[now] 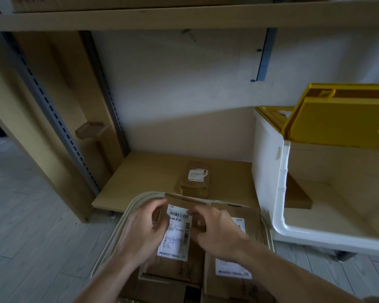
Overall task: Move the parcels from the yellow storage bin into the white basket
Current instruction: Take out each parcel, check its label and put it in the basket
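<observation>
A brown cardboard parcel (176, 262) with a white barcode label lies on top of other parcels in the white basket (109, 243) at the bottom centre. My left hand (143, 230) grips its left edge and my right hand (217, 232) grips its right side. Another labelled parcel (232, 272) lies beside it to the right in the basket. The storage bin (269, 171), white-walled with a raised yellow lid (341, 119), stands at the right; a brown flat parcel (298, 195) shows inside it.
A small brown parcel (196, 177) with a white label rests on the low wooden shelf board (144, 178) behind the basket. A wooden shelf (140, 18) runs overhead. Grey slotted uprights (53, 110) stand at the left. Pale plank floor spreads left.
</observation>
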`<state>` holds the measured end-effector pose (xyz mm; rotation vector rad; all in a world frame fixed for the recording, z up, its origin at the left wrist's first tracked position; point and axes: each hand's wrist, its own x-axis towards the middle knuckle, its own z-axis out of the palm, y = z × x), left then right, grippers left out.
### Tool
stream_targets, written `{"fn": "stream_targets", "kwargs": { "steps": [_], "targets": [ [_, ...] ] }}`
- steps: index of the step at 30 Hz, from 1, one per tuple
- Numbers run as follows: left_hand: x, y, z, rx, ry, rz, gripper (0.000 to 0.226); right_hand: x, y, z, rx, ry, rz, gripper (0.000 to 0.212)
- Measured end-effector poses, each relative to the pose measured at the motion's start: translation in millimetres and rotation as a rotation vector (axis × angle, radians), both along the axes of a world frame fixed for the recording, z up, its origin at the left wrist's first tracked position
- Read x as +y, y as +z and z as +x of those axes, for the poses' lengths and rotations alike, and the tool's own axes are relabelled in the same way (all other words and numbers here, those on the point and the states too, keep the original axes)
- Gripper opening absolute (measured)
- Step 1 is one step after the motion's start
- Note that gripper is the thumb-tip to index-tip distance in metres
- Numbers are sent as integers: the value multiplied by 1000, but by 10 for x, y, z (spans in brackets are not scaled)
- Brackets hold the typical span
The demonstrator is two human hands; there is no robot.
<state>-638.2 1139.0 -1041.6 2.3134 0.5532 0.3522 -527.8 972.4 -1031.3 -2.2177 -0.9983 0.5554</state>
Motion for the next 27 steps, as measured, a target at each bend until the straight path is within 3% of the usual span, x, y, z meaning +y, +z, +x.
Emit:
{"fn": "stream_targets", "kwargs": {
  "steps": [3, 6, 14, 27],
  "targets": [
    [-78, 125, 48, -80, -37, -54, 37, -61, 132, 64, -125, 10, 89, 30],
    [-176, 240, 101, -166, -111, -87, 32, -149, 229, 142, -176, -5, 180, 47],
    [-379, 501, 333, -348, -252, -102, 49, -491, 498, 258, -287, -32, 355, 60],
    [-1139, 702, 716, -465, -427, -110, 37, -1297, 735, 428, -247, -217, 570, 39]
  ]
}}
